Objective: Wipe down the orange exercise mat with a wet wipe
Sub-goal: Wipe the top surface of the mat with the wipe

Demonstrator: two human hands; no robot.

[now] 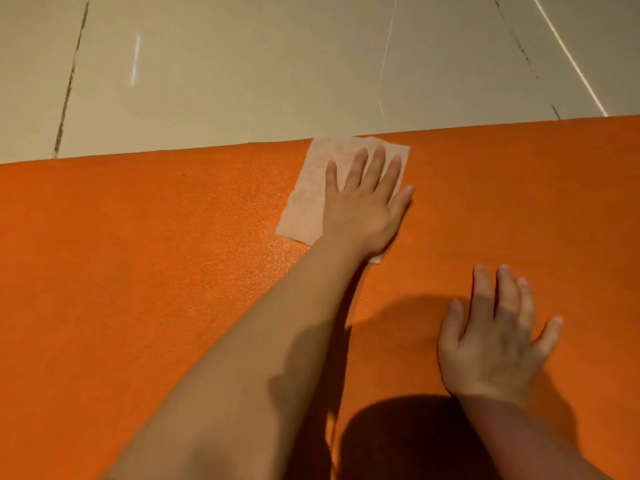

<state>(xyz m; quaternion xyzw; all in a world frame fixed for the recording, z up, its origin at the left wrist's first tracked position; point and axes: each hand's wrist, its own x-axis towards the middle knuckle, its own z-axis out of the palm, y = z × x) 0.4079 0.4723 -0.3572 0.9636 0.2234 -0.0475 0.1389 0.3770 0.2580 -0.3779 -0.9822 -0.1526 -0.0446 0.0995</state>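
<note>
Pressing my left hand (360, 206), fingers spread flat, keeps the wipe (311, 188) on the mat (138, 271); my right hand (495, 341), spread flat too, braces me.

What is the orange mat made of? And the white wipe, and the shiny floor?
The orange exercise mat looks like soft foam or rubber: matte, with a fine pebbly grain. The wet wipe looks like thin non-woven cloth: it lies limp and the orange shows through faintly. The floor looks like glazed tile: it is glossy, reflects light and has dark grout lines.
</note>
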